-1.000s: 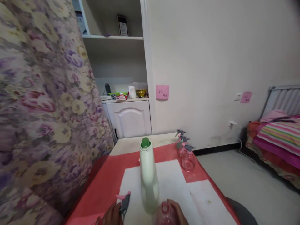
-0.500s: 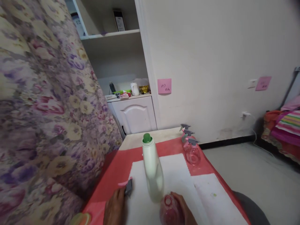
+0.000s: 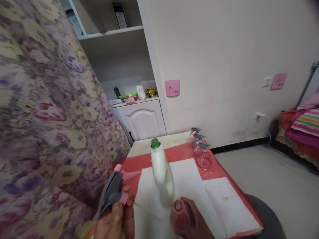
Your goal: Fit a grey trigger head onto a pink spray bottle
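In my left hand (image 3: pixel 116 217) is a grey and pink trigger spray head (image 3: pixel 112 192), raised at the lower left with its pink collar between my fingers. My right hand (image 3: pixel 198 220) is wrapped round a clear, pinkish spray bottle (image 3: pixel 181 217) whose neck is uncapped. The bottle is at the lower middle, over the white paper (image 3: pixel 147 205). Just beyond it stands a tall pale green bottle (image 3: pixel 162 179) with a dark green piece in its mouth. The fingers of my right hand are partly hidden behind the spray bottle.
Several spray bottles with grey trigger heads (image 3: pixel 204 156) stand in a row along the right side of the red-covered table (image 3: pixel 180 151). A flowered curtain (image 3: pixel 50 132) hangs close on the left. A grey rounded seat (image 3: pixel 265 215) is by the table's right edge.
My left hand has picked up the spray head from the table and lifted it toward me, turning it. My right hand still holds the spray bottle; the view has shifted slightly.
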`<action>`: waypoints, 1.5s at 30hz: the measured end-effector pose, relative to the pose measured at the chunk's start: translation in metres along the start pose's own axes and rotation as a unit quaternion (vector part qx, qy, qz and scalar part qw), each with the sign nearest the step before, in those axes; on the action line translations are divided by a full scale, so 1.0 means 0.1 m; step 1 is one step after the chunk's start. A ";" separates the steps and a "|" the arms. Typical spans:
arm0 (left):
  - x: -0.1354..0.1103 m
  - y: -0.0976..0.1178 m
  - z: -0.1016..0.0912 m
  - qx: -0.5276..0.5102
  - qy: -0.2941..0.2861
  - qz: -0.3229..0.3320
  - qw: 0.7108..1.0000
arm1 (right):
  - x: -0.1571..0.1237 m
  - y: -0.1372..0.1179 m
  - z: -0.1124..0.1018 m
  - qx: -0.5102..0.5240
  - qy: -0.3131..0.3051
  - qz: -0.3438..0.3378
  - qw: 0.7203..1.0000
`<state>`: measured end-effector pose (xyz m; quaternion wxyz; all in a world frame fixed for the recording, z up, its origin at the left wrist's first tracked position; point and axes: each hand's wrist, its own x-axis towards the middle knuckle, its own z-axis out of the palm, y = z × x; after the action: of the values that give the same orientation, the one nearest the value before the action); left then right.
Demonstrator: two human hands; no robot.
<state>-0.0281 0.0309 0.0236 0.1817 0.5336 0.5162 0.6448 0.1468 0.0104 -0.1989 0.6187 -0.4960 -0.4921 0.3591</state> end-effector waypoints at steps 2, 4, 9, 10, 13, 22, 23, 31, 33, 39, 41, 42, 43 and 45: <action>-0.06 0.13 0.07 -0.067 0.001 -0.037 0.997 | 0.00 0.00 0.00 0.013 -0.006 -0.004 1.000; -0.11 0.21 0.13 -0.146 0.008 -0.077 0.986 | 0.01 -0.01 -0.01 0.024 -0.010 -0.008 1.000; -0.24 0.21 0.31 -0.226 -0.002 -0.098 0.969 | 0.02 -0.05 -0.02 0.025 -0.017 -0.012 0.999; -0.27 0.19 0.34 -0.232 -0.003 -0.098 0.968 | 0.01 -0.05 -0.02 0.021 -0.018 -0.014 1.000; -0.37 0.09 0.44 -0.244 -0.031 -0.109 0.963 | 0.01 -0.04 -0.02 0.013 -0.015 -0.015 1.000; -0.56 -0.02 0.56 -0.224 -0.065 -0.154 0.960 | 0.03 0.04 -0.06 0.017 -0.053 -0.038 0.998; -0.58 -0.03 0.57 -0.208 -0.069 -0.158 0.963 | 0.03 0.02 -0.07 0.017 -0.055 -0.038 0.998; -0.80 -0.31 0.65 -0.114 -0.198 -0.167 0.959 | 0.05 -0.24 -0.11 0.042 -0.081 -0.031 0.995; -0.83 -0.40 0.65 -0.107 -0.221 -0.163 0.956 | 0.06 -0.29 -0.13 0.044 -0.089 -0.022 0.995; -0.81 -0.48 0.67 -0.067 -0.262 -0.141 0.952 | 0.05 -0.27 -0.11 0.039 -0.073 -0.014 0.996; -0.79 -0.49 0.68 -0.073 -0.273 -0.140 0.949 | 0.04 -0.25 -0.10 0.047 -0.071 -0.016 0.996; -0.78 -0.50 0.69 -0.076 -0.279 -0.139 0.947 | 0.04 -0.24 -0.09 0.050 -0.072 -0.019 0.996; -0.77 -0.51 0.69 -0.074 -0.283 -0.139 0.946 | 0.04 -0.23 -0.09 0.051 -0.071 -0.023 0.996; -0.76 -0.53 0.70 -0.068 -0.288 -0.145 0.944 | 0.04 -0.23 -0.08 0.045 -0.070 -0.030 0.996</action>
<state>0.0439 0.0251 -0.0675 0.4504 0.6019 0.4687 0.4639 0.1548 0.0067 -0.1761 0.6146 -0.4266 -0.5323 0.3962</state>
